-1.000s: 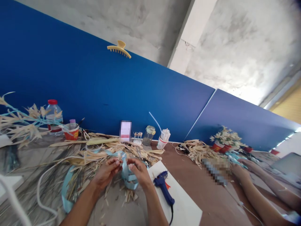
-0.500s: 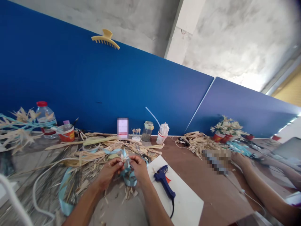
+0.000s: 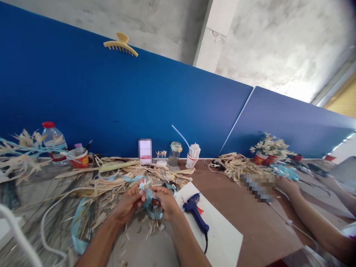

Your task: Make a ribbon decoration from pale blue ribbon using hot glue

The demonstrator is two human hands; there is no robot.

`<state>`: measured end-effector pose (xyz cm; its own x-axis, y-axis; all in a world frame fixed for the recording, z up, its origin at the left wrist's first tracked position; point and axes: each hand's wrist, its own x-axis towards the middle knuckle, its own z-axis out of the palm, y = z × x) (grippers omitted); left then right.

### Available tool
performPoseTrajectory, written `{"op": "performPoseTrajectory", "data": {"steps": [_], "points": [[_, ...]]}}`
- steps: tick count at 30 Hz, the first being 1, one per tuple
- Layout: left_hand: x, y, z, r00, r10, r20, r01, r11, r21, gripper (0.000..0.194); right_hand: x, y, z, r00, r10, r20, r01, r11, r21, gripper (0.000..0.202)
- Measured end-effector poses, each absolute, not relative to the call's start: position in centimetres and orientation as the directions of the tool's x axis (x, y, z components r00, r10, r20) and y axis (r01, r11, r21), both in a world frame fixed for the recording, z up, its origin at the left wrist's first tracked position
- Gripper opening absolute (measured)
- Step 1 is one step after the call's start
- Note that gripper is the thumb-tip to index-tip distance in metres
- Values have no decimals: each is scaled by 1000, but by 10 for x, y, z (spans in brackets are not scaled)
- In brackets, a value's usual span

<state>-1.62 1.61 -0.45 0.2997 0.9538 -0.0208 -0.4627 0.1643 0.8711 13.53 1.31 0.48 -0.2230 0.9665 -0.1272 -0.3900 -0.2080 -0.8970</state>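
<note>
My left hand (image 3: 130, 200) is closed on a small pale flower (image 3: 144, 184), pinched between thumb and fingers. Just to its right, my right hand (image 3: 164, 200) pinches a light blue ribbon (image 3: 155, 214) beside the flower. The ribbon loops below and between both hands, over the grey work surface. Dried husk strips (image 3: 126, 178) lie behind my hands. A blue glue gun (image 3: 196, 213) rests on a white board (image 3: 222, 237) to the right of my right hand.
Along the blue partition (image 3: 155, 100) stand a bottle (image 3: 54, 139), a red cup (image 3: 80, 160), a phone, a jar (image 3: 175, 152) and a white cup (image 3: 191, 161). White cables cross the left side. At right are a husk pile (image 3: 233, 165), potted flowers (image 3: 268, 148) and another person's arms (image 3: 308, 211).
My left hand has turned slightly with the flower. The blue ribbon is now drawn up against the flower between my fingers. The whole view has shifted a little.
</note>
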Motion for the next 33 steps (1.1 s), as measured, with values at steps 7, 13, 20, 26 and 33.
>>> {"op": "performPoseTrajectory", "data": {"steps": [7, 13, 20, 26, 33], "points": [[-18, 19, -7, 243, 966, -84, -558, 210, 803, 31, 141, 9, 9, -319, 942, -106, -401, -236, -885, 17], [-17, 21, -9, 196, 977, -79, -552, 177, 815, 32, 147, 12, 7, -332, 939, -96, -393, -230, -890, 17], [-15, 22, -9, 147, 986, -78, -540, 146, 829, 28, 149, 13, 4, -303, 946, -115, -353, -223, -909, 17], [-10, 23, -7, 54, 993, -103, -458, 116, 881, 34, 153, 22, -4, 12, 999, -40, -270, -36, -962, 33], [-9, 24, -10, -3, 991, -131, -441, 116, 890, 31, 168, 29, -8, 375, 899, 224, -89, 276, -957, 30]]}}
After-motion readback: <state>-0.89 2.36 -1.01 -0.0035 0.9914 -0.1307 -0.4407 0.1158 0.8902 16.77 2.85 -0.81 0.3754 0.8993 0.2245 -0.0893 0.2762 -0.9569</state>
